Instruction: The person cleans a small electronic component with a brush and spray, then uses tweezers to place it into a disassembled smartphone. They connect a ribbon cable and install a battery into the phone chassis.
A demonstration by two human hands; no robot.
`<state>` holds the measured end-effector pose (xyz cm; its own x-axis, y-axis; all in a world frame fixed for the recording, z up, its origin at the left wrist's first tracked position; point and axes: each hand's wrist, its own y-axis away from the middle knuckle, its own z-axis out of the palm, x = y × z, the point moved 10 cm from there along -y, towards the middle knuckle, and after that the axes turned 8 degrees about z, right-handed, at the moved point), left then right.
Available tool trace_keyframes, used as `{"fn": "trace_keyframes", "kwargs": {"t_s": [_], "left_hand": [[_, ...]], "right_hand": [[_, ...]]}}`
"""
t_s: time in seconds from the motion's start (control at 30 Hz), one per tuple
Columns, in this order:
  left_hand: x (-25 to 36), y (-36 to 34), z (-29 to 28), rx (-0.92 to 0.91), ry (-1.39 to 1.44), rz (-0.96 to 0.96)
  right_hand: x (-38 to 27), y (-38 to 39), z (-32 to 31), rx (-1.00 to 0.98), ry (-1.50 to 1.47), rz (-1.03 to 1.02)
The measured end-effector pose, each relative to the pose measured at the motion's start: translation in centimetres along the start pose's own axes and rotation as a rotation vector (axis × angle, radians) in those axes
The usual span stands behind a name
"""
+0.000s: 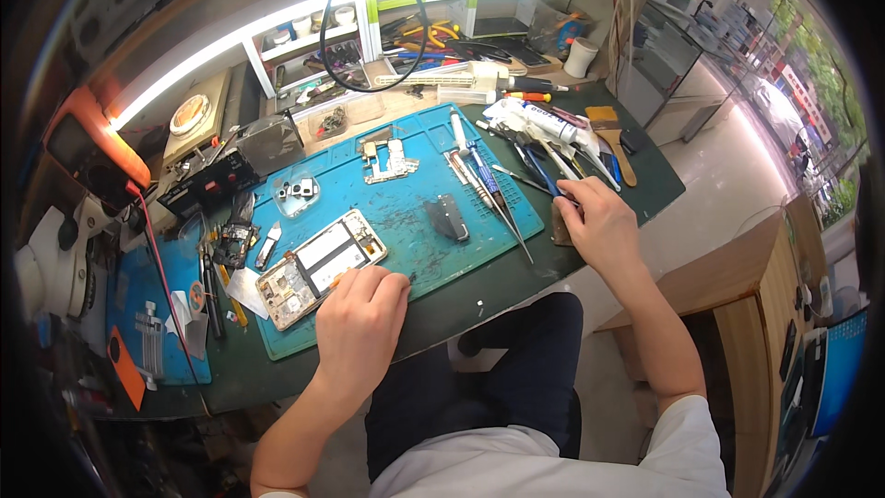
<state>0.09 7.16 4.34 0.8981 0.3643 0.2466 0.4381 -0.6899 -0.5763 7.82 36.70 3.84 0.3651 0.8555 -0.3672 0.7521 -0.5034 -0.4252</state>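
Nearest the lens, the left hand [361, 318] rests at the lower edge of the blue mat [406, 212], its grip curled and pressed on the lower right end of the opened phone [318, 267]. That phone lies left of frame centre, its long axis running from lower left to upper right, so it extends up and left from this grip. Right of centre, the right hand [599, 221] reaches into the pile of tools [544, 152] at the mat's right edge; fingers bent, whether pinching anything I cannot tell.
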Motion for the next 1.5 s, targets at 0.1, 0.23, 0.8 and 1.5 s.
{"fn": "trace_keyframes", "kwargs": {"t_s": [0.1,0.23,0.8,1.5], "left_hand": [[-0.4,-0.2,0.1,-0.036,0.007,-0.015],[-1.6,-0.5,0.8,-0.146,0.048,-0.087],[-2.0,0.7,-2.3,0.040,0.118,-0.116],[-29.7,41.8,-47.7,0.558,-1.033,-0.776]], "right_hand": [[-0.2,-0.4,-1.4,0.102,0.043,-0.033],[1.8,-1.9,-0.7,0.084,0.113,0.034],[-3.7,-0.2,-1.7,-0.181,-0.456,0.182],[-28.8,21.7,7.8,-2.076,-1.554,0.782]]}}
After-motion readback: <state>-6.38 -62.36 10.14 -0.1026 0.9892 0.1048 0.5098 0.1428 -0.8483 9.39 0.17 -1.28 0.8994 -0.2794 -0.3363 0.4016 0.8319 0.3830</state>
